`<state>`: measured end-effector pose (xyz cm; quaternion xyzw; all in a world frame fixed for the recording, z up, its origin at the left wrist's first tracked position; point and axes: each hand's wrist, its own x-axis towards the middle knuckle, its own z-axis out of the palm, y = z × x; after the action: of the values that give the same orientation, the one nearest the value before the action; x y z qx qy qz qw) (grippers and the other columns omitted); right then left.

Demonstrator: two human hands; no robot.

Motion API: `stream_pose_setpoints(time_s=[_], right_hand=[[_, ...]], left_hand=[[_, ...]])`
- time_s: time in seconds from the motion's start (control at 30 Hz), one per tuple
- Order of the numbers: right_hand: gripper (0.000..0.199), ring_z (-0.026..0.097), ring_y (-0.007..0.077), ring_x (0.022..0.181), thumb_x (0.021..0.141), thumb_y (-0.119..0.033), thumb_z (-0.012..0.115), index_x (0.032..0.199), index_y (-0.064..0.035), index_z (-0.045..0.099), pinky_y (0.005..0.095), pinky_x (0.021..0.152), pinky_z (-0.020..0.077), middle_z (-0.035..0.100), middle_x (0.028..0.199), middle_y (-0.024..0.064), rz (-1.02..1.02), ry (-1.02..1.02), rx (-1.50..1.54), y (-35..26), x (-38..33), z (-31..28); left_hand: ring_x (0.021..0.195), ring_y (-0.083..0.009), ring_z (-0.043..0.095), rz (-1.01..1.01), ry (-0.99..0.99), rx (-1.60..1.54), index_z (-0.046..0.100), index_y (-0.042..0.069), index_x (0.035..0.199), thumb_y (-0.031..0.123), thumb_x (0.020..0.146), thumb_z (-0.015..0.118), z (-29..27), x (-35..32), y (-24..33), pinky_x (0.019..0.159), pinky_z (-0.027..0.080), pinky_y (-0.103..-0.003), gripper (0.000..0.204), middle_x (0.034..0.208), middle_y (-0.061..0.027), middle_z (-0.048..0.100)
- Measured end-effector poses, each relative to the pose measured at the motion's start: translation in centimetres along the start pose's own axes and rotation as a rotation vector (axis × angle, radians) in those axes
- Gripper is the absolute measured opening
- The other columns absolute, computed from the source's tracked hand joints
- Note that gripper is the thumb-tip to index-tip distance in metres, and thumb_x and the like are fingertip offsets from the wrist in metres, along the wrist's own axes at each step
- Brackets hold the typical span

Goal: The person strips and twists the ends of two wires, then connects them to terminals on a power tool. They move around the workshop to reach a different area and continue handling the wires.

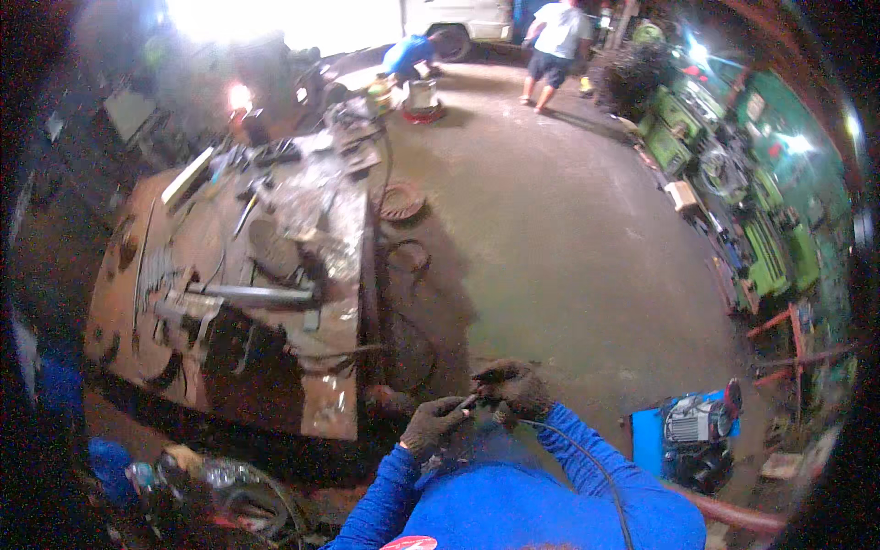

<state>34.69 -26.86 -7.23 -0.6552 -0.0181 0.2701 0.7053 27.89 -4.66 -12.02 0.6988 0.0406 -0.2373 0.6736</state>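
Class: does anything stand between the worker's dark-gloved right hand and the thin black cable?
Nothing visible does: the thin black cable runs over the blue sleeve up to the dark-gloved right hand. Detail there is blurred.

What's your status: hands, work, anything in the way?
Left gloved hand and right gloved hand close together. Small piece between them, too blurred to identify. Dark cable across right sleeve, possible snag.

The small piece (468,403) at the fingertips of the left hand (433,427) was too small to be recognised. What the right hand (519,390) held was blurred and partly hidden by its fingers. The lower edge cut off the cable (587,451); the upper edge cut off the vehicle (469,20). The clutter (307,191) on the table (115,316) was blurred.
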Motion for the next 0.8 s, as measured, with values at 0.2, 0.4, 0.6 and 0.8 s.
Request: stream_pose_setpoints(time_s=[0.2,0.4,0.6,0.8], right_hand=[[0.016,0.069,0.0171,0.069,0.094,-0.015,0.066,0.108,-0.0074,0.071,0.0309,0.059,0.0561,0.075,0.094,0.0080,-0.277,0.590,0.126,1.4,-7.1,-19.5],[0.018,0.062,0.0151,0.076,0.094,-0.019,0.070,0.109,-0.0098,0.066,0.0301,0.061,0.0499,0.067,0.088,0.0040,-0.499,0.980,0.097,-7.3,-17.8,-41.9],[0.048,0.069,0.0385,0.097,0.092,-0.043,0.077,0.118,-0.0026,0.073,0.0471,0.084,0.0562,0.072,0.101,0.0173,-0.442,0.894,-1.019,-8.1,-14.6,-51.3],[0.043,0.069,0.0388,0.095,0.092,-0.042,0.077,0.113,-0.0043,0.075,0.0477,0.083,0.0560,0.072,0.099,0.0158,-0.273,0.795,-1.033,-12.5,-13.1,-61.2]], left_hand=[[0.081,-0.0097,0.060,0.033,-0.362,0.222,0.072,0.003,0.131,0.035,0.097,0.074,11.6,11.8,7.7,0.072,0.051,-0.029,0.046,0.093,0.0006,0.071],[0.083,-0.0191,0.071,0.617,-0.521,0.592,0.076,0.004,0.119,0.029,0.099,0.070,21.4,29.5,9.5,0.080,0.058,-0.038,0.033,0.102,-0.0134,0.078],[0.088,-0.0288,0.073,0.578,-0.756,0.668,0.076,0.004,0.113,0.028,0.098,0.073,38.1,38.0,24.9,0.084,0.057,-0.039,0.029,0.103,-0.0158,0.077],[0.094,-0.0309,0.074,0.851,-1.019,0.719,0.076,0.007,0.115,0.029,0.095,0.075,48.6,51.1,27.1,0.086,0.056,-0.043,0.029,0.109,-0.0170,0.077]])
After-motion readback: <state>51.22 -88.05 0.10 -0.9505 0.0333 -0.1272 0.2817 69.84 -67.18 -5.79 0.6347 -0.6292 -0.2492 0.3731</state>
